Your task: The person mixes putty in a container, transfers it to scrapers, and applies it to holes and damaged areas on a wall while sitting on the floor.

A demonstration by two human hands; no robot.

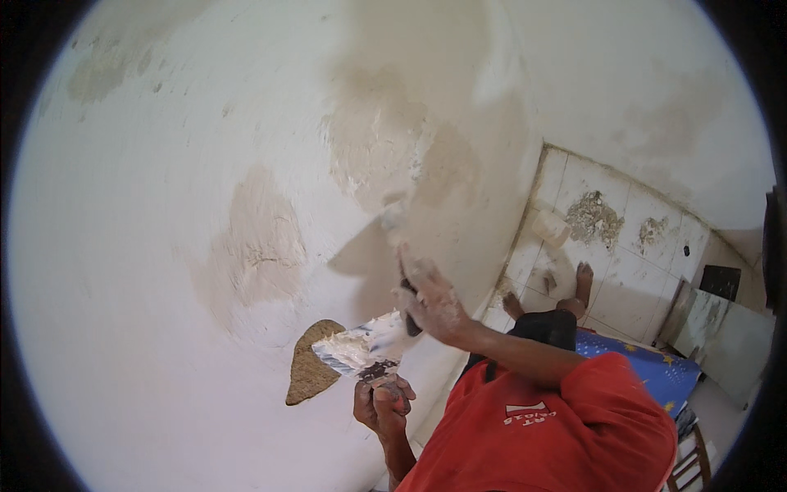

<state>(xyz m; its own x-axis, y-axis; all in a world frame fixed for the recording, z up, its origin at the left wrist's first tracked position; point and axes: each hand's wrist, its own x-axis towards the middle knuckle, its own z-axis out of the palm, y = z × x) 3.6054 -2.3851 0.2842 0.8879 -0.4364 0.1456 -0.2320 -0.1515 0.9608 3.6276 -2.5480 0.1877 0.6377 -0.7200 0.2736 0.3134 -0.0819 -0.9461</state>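
Note:
My left hand [384,404] grips the reddish handle of a broad putty knife [354,348]. Its blade carries a thick layer of white filler and overlaps a rough brown bare patch [310,373] on the wall. Above and to the right, my right hand [434,305] is closed round the black handle [412,325] of a second tool, seemingly a narrower putty knife. Its far end, blurred and whitish, reaches up to the wall just below a large damp-looking filled patch [373,143]. White filler smears the fingers of both hands.
More beige filled patches [261,246] mark the white wall [164,344]. On the tiled floor [656,254] at right lie heaps of debris [594,218] and a pale container [551,228], near my bare feet [584,279]. A blue patterned cloth [656,373] and a pale board [728,340] stand behind me.

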